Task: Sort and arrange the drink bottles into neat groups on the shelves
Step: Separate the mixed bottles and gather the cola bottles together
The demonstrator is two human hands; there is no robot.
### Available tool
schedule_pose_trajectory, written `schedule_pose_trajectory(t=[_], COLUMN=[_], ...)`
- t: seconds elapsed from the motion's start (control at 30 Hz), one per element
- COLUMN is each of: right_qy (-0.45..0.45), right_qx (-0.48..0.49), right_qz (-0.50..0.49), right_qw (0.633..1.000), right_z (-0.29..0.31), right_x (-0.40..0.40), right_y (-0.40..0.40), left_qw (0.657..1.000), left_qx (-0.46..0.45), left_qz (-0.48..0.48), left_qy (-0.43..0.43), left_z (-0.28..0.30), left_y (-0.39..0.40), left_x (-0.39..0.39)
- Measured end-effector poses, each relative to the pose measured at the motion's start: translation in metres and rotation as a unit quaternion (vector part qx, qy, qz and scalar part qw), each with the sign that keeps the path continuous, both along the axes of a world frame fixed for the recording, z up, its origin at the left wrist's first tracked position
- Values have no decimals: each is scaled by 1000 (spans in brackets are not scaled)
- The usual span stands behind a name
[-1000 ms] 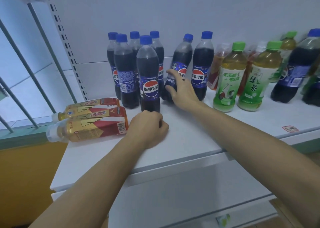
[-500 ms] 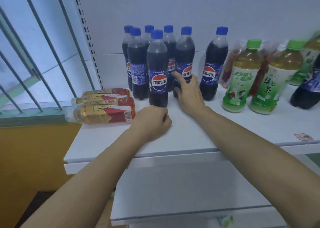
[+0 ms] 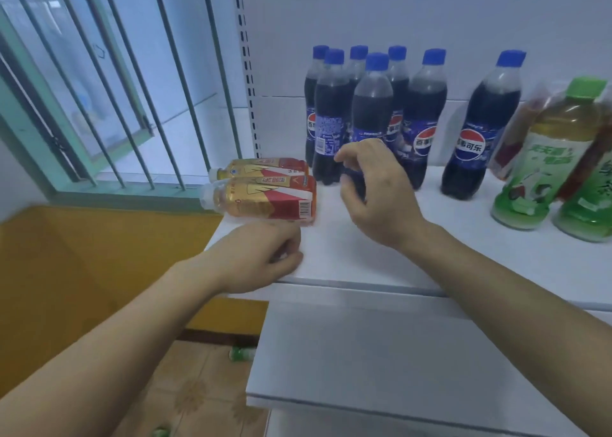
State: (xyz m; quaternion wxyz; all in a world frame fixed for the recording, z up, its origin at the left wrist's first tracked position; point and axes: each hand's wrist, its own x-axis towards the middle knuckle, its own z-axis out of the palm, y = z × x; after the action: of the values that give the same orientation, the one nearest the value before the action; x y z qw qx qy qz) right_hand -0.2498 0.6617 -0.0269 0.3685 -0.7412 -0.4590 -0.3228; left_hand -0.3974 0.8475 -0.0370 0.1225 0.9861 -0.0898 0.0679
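Several blue-capped cola bottles (image 3: 331, 111) stand in a tight cluster at the back left of the white shelf (image 3: 463, 247). One more cola bottle (image 3: 480, 131) stands apart to their right. My right hand (image 3: 374, 194) hovers in front of the foremost cola bottle (image 3: 372, 102), fingers curled and apart, hiding its lower part. My left hand (image 3: 261, 254) rests as a closed fist on the shelf's front left corner. Just beyond it lie two yellow-and-red bottles (image 3: 265, 198) on their sides, caps pointing left.
Green-capped tea bottles (image 3: 543, 158) stand at the right, with red-labelled bottles (image 3: 516, 138) behind them. A lower shelf (image 3: 364, 353) juts out below. A barred window (image 3: 132, 88) and a slotted upright (image 3: 246, 72) are to the left. Green bottles (image 3: 241, 353) lie on the floor.
My right hand has come off the cola bottle it was touching and moved left and nearer, in front of the foremost one. My left fist has slid left. The view has swung left.
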Motion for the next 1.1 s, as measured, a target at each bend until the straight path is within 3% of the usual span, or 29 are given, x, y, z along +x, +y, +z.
schedule_pose_trajectory(t=[0.1, 0.23, 0.33, 0.4, 0.5, 0.67, 0.8, 0.87, 1.0, 1.1], right_qy=[41, 46, 4, -3, 17, 146, 286, 361, 380, 384], right_qx=[-145, -333, -376, -359, -314, -133, 75, 145, 152, 155], right_qz=[36, 14, -67, -107, -124, -146, -107, -85, -87, -99], right_qw=[988, 942, 924, 927, 941, 969, 949, 917, 908, 905], right_z=[16, 26, 15, 7, 2, 5, -3, -7, -7, -5], right_x=[-18, -27, -27, -27, -28, -32, -39, -45, -49, -52], right_y=[43, 97, 120, 125, 125, 113, 113, 119, 127, 127], left_qw=[999, 995, 987, 968, 946, 936, 856, 845, 816, 833], left_qx=[21, 38, -50, -145, -216, -308, -476, -472, -514, -484], left_qz=[28, 75, 80, 96, 107, 85, 183, 242, 264, 268], left_qy=[-18, -62, -131, -178, -217, -148, -88, -66, -23, -9], left_z=[-2, -9, -24, -39, -52, -44, -41, -46, -57, -56], left_y=[27, 63, 76, 73, 70, 90, 100, 96, 95, 97], left_x=[-18, -39, -48, -52, -52, -33, 7, 21, 28, 29])
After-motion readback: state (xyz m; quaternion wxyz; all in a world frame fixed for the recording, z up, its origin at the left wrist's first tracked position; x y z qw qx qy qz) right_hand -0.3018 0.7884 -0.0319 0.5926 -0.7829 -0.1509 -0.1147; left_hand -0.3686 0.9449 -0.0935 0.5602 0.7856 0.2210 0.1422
